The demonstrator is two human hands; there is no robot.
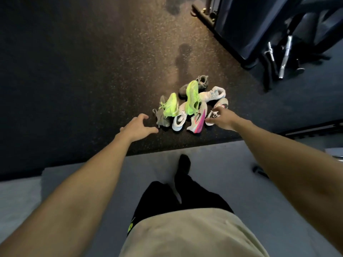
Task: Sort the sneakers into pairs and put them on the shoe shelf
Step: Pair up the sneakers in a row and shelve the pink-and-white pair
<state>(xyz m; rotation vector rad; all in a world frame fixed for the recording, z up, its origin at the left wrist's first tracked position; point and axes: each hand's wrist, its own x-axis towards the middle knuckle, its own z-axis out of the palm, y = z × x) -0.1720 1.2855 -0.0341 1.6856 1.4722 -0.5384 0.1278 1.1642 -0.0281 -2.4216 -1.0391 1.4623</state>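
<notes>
A heap of several sneakers lies on the dark speckled floor ahead of me. Two neon yellow sneakers (192,97) lie on top, one at the left (170,105). Grey sneakers sit at the back (201,83) and the left edge (160,115). Two white sneakers with pink soles lie at the front (197,120) and the right (221,102); a white one with a black logo (179,120) lies between. My left hand (136,127) hovers open just left of the heap. My right hand (221,117) reaches over the right-hand white-and-pink sneaker, fingers spread, touching its laces. No shoe shelf is in view.
Dark gym machine frames (239,34) and chrome bars (285,56) stand at the back right. I stand in black socks (183,164) on a pale grey mat (213,164) whose edge runs just in front of the heap. The speckled floor spreads to the left.
</notes>
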